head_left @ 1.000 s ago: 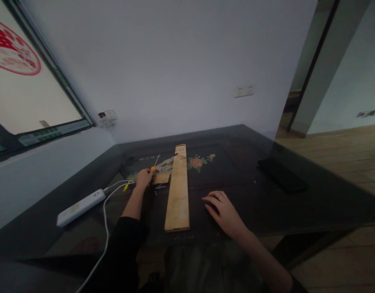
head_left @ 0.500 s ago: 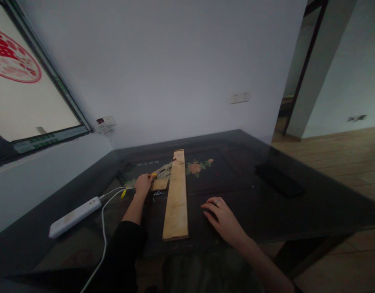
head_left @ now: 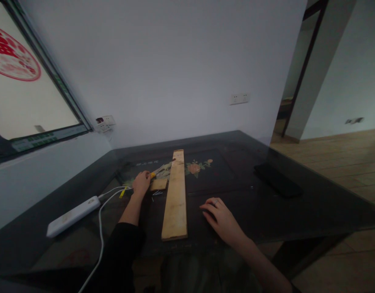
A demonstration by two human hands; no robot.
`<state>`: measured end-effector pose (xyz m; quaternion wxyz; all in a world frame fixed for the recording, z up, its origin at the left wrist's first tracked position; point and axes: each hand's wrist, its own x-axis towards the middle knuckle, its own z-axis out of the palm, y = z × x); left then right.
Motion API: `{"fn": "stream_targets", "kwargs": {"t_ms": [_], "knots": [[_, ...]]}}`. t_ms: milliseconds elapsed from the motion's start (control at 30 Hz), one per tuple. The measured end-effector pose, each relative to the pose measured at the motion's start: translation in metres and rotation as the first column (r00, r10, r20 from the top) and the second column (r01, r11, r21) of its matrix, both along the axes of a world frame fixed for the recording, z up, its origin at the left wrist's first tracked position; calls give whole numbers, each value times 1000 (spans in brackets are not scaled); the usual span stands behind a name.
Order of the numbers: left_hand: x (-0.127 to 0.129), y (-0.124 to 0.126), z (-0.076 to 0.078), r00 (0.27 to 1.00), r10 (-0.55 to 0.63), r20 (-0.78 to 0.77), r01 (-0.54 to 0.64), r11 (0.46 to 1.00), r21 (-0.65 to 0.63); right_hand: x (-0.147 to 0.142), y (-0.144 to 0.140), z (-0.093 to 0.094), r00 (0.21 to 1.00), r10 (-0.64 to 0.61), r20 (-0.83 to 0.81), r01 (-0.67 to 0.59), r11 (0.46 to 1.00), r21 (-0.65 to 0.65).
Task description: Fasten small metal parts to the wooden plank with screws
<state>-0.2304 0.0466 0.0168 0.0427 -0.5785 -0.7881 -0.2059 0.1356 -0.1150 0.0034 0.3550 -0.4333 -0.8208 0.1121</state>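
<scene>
A long plank [head_left: 177,199] lies lengthwise on the dark table, pointing away from me. To the left of it, my left hand [head_left: 141,182] is closed round the yellow handle of a screwdriver [head_left: 152,175], whose thin shaft points toward the plank's far half. Just beside those fingers is a small flat wood block [head_left: 158,184], and several thin nails [head_left: 157,193] are scattered in front of it. My right hand [head_left: 219,215] rests on the tabletop right of the plank, fingers loosely bent and apart, holding nothing.
On the left sits a white power strip [head_left: 73,215], its white cable [head_left: 101,228] running toward me. A yellow tag [head_left: 123,192] lies by the cords. A black flat object [head_left: 277,180] is at the right of the table [head_left: 312,211]. The wall [head_left: 175,81] stands behind.
</scene>
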Motion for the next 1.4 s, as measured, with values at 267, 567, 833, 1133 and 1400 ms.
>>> {"fn": "stream_targets", "kwargs": {"t_ms": [267,567,833,1133,1400], "knots": [[-5,5,-3,995,-98,34,92,985,148,-1,2,-4,1000,-3,-12,4,1000,29],[24,10,25,901,-416,124,305,810,501,-8,-5,10,997,60,41,-65,991,114],[109,34,51,843,-538,-28,500,763,409,-80,-2,78,862,359,357,-487,781,391],[179,39,44,537,-638,-552,737,673,-60,-150,6,90,589,469,658,-805,412,427],[166,29,46,702,-672,-236,711,682,175,-128,-13,68,637,501,587,-771,433,467]]}}
